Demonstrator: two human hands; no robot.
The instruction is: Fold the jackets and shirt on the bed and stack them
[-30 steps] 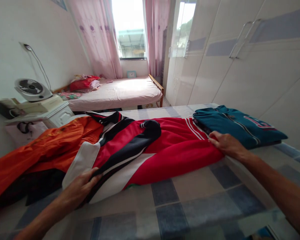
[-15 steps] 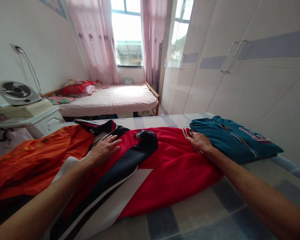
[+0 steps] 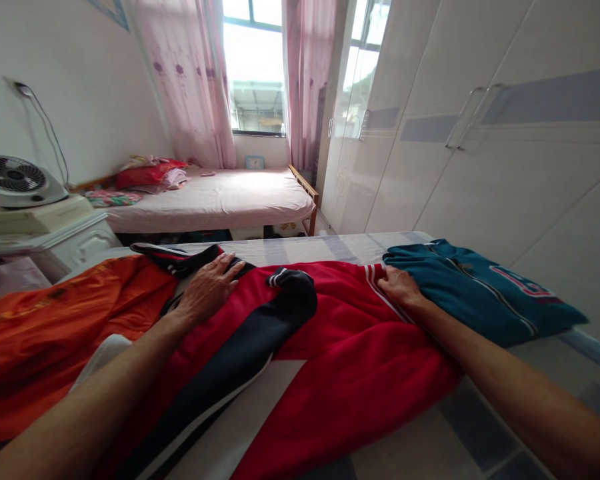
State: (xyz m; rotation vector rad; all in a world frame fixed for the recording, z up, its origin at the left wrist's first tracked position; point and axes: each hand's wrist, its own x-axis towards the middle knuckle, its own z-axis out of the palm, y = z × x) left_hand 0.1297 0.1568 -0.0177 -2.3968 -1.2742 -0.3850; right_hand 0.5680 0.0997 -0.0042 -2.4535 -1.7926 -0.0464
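Left hand (image 3: 206,290) flat on red jacket (image 3: 350,347), fingers slightly spread. Right hand's (image 3: 400,285) fingers pinch striped hem (image 3: 373,280). Teal top (image 3: 473,283) along near bed's (image 3: 310,249) right edge.

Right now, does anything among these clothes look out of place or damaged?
Nothing looks damaged, but the orange garment on the left looks untidy: it lies rumpled, while the teal jacket on the right is neatly folded. The red jacket between them lies spread under the left hand and right hand.

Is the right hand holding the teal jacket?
No, the right hand grips the striped hem of the red jacket, beside the teal jacket.
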